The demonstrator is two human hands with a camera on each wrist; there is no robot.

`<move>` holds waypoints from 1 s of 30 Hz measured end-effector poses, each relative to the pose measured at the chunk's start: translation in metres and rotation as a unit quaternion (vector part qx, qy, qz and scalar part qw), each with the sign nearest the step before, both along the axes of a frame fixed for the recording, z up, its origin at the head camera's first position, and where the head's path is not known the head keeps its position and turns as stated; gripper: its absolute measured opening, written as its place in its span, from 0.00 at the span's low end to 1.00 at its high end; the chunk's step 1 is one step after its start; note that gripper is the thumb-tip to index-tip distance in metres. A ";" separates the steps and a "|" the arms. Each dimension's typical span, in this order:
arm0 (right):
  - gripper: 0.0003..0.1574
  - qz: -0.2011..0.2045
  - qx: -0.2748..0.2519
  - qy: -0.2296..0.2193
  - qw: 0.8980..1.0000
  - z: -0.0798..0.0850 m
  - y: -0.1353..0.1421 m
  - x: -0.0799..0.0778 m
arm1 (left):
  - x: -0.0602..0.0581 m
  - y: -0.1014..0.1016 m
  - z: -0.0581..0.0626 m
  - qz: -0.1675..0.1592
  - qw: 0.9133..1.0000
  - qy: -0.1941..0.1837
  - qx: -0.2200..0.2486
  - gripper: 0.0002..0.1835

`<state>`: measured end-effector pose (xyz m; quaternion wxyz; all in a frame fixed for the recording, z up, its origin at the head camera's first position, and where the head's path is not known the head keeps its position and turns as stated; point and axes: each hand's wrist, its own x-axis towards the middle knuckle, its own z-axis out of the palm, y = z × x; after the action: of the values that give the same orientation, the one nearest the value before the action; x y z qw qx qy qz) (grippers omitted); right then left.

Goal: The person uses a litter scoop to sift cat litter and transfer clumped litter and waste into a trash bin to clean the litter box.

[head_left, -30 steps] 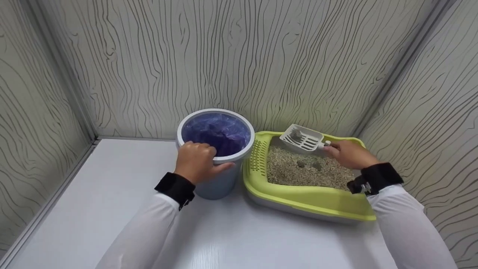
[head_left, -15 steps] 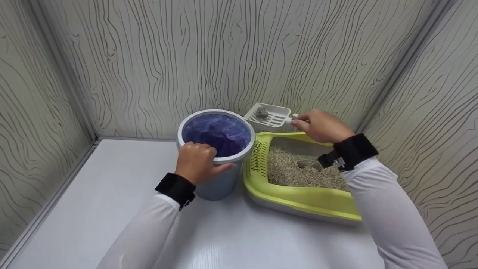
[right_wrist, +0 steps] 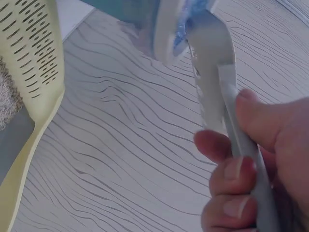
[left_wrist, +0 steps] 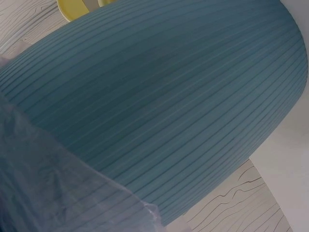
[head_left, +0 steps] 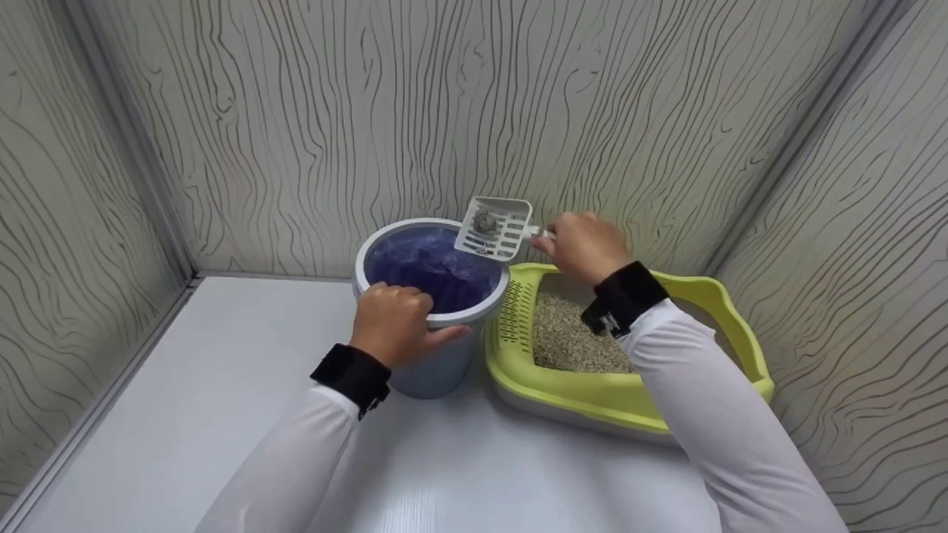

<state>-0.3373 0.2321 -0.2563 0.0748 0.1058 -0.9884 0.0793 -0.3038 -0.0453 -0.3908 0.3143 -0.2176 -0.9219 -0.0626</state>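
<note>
My right hand (head_left: 589, 246) grips the handle of a white slotted litter scoop (head_left: 509, 209). A grey clump (head_left: 485, 221) lies in the scoop, whose front part hangs over the right back rim of a blue trash can (head_left: 433, 374). My left hand (head_left: 392, 322) holds the can's near rim, fingers curled over it and thumb outside. Inside the can is a purple-blue plastic liner (head_left: 415, 259). In the right wrist view, fingers and thumb wrap the scoop's handle (right_wrist: 248, 150). The left wrist view shows the can's ribbed side (left_wrist: 169, 96) and loose liner film (left_wrist: 72, 179); the left hand is out of that view.
Right of the can stands a litter box (head_left: 570, 403) with a yellow-green rim and grey base, holding tan litter (head_left: 574, 340). The right forearm passes over it. Wood-patterned panels (head_left: 459, 96) close off the back and sides of the white table (head_left: 244, 355).
My right hand has lifted the scoop with its clump from above the litter box and carried it left to the can's rim. The left hand stays on the can.
</note>
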 end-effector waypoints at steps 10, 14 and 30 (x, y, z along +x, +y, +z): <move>0.21 0.005 0.078 0.174 0.982 -0.020 -0.020 -0.002 | 0.001 0.000 0.002 0.003 1.000 -0.009 -0.002 0.42; 0.22 0.022 0.130 0.235 0.963 -0.024 -0.027 -0.001 | 0.000 0.000 0.001 0.002 1.000 -0.004 -0.001 0.42; 0.17 0.088 0.123 0.297 0.943 -0.032 -0.029 0.005 | 0.000 -0.001 0.000 -0.001 1.000 0.001 0.006 0.42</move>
<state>-0.3322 0.2030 -0.2883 0.3441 0.2196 -0.9101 -0.0713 -0.3043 -0.0458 -0.3910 0.3159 -0.2171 -0.9211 -0.0683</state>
